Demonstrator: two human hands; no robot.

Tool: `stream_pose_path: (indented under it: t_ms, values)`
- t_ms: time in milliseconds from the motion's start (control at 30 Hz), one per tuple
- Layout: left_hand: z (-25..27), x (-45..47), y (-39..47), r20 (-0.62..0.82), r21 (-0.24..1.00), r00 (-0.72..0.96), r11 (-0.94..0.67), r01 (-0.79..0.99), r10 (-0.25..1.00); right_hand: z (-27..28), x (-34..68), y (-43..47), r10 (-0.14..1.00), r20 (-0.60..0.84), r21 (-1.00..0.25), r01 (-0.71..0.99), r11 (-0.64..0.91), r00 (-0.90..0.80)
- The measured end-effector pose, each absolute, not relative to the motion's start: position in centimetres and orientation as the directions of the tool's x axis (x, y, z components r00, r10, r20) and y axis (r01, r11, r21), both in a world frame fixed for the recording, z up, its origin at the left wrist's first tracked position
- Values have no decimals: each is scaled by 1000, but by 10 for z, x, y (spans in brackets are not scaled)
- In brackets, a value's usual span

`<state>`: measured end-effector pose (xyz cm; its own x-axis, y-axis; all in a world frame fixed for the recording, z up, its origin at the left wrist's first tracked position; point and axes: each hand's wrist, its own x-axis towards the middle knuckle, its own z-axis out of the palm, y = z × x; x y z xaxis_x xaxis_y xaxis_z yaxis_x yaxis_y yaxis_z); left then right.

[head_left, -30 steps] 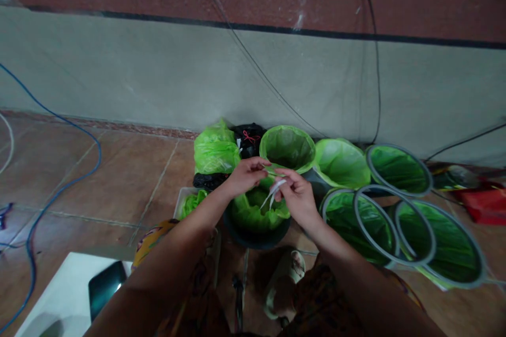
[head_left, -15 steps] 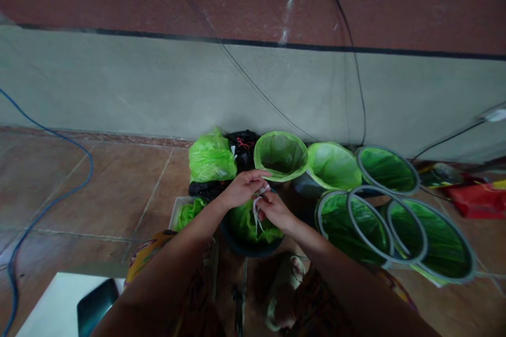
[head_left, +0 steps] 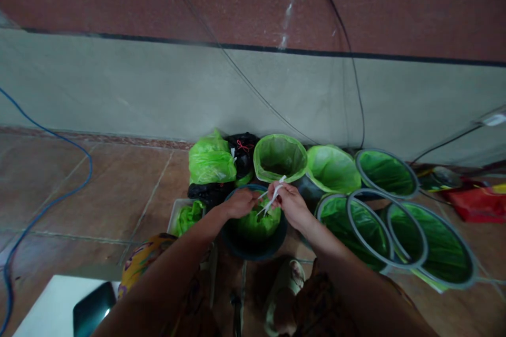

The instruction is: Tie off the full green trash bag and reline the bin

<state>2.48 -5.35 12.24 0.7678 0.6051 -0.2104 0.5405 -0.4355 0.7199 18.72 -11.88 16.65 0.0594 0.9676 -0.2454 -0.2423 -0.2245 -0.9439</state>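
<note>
A dark round bin (head_left: 253,254) stands on the floor between my feet, with a bunched green trash bag (head_left: 259,226) inside it. White drawstring (head_left: 272,200) rises from the bag's gathered top. My left hand (head_left: 242,203) is closed, pinching one end of the drawstring at the bin's left side. Over the bin's right rim, my right hand (head_left: 288,201) grips the looped part, and a white end sticks up past its fingers.
Green-lined bins (head_left: 280,155) and loose grey rings (head_left: 389,227) stand to the right. A filled green bag (head_left: 211,160) and black bag (head_left: 241,150) sit by the wall. At left are a small tray (head_left: 174,216), a blue cable (head_left: 49,201) and a phone (head_left: 95,308).
My hands have moved apart, the right one outward and up, the left one slightly down. The drawstring is now stretched between them, and more of the bag and bin rim shows.
</note>
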Motion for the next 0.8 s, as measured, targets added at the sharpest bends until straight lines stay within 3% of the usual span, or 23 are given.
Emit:
stream_pose_path:
  t_ms: [67,133,400,600,700,800]
  values:
    - [114,25,-58,-203,590,718,-502,633,666,174,193,-116,969,-235,-938,-281,-203,82]
    - [107,25,-60,-196,562,693,-500,659,694,180,197,-114,971,-221,-932,-314,-183,91]
    - [112,25,-51,-185,869,657,-190,457,731,179,203,-110,958,-249,-916,-357,-184,145]
    - [116,34,-54,-218,947,587,25,320,780,177,200,-112,939,-312,-891,-390,-234,148]
    - [114,37,-59,-265,930,664,4,367,699,175,199,-113,943,-321,-870,-420,-258,84]
    - [116,37,-62,-273,924,826,-104,367,494,172,200,-111,948,-311,-848,-469,-246,66]
